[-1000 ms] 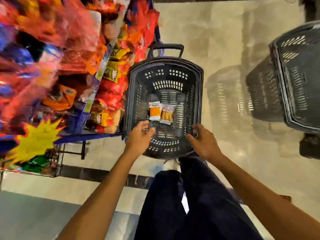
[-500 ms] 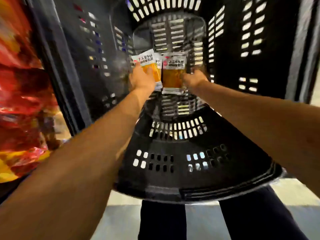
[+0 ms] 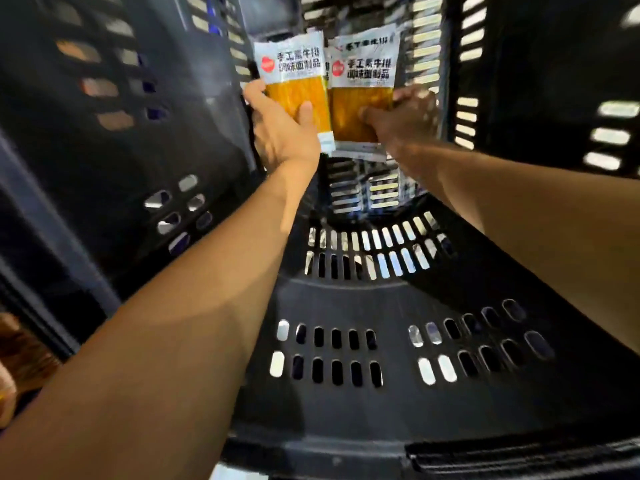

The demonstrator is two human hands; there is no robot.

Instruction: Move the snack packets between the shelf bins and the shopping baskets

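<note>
Both my arms reach deep into a black slotted shopping basket (image 3: 398, 393). My left hand (image 3: 280, 133) grips a snack packet (image 3: 294, 74) with a silver top and orange body, thumb across its front. My right hand (image 3: 401, 116) grips a second, matching snack packet (image 3: 360, 74) right beside it, thumb on the orange part. A third packet edge shows just behind the right one. The packets are held upright, side by side, above the basket floor.
The basket's dark perforated walls (image 3: 104, 133) surround my arms on the left, right and far side. A sliver of blurred shelf goods (image 3: 20, 348) shows at the lower left edge. The basket's near rim (image 3: 485, 455) runs along the bottom.
A second ago my hands were at the basket's near rim with the packets lying on its floor. Since then both hands reached in, gripped a packet each and lifted them slightly.
</note>
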